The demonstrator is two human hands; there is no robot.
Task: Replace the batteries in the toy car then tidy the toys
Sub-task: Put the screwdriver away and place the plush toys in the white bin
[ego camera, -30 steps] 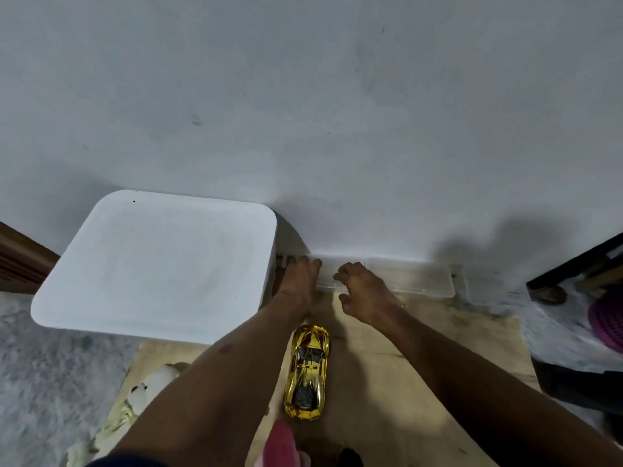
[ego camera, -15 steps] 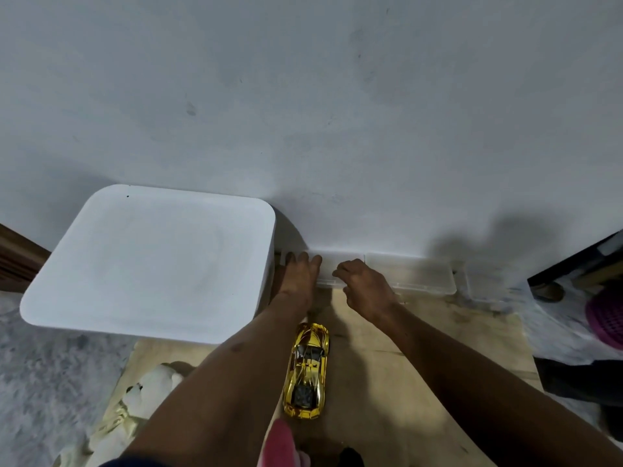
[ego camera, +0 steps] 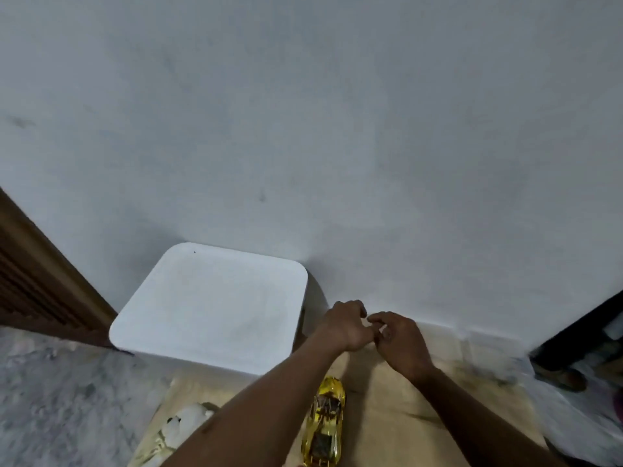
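A shiny gold toy car [ego camera: 325, 423] lies on the tan board [ego camera: 387, 402], nose toward the wall, between my forearms. My left hand [ego camera: 347, 326] and my right hand [ego camera: 397, 338] meet just above the board near the wall, beyond the car. Both have curled fingers and their fingertips touch each other. Whether anything small sits between them is hidden. A clear flat plastic box [ego camera: 441, 333] lies along the foot of the wall, right of my hands.
A white lidded bin [ego camera: 215, 305] stands against the wall to the left of my hands. A white plush toy [ego camera: 183, 424] lies at the board's left edge. A brown slatted door [ego camera: 33, 281] is far left, dark furniture [ego camera: 580, 332] and clutter far right.
Both hands have lifted off the clear box by the wall and come together with fingers curled. My head has tilted up, showing more wall. The car has not moved.
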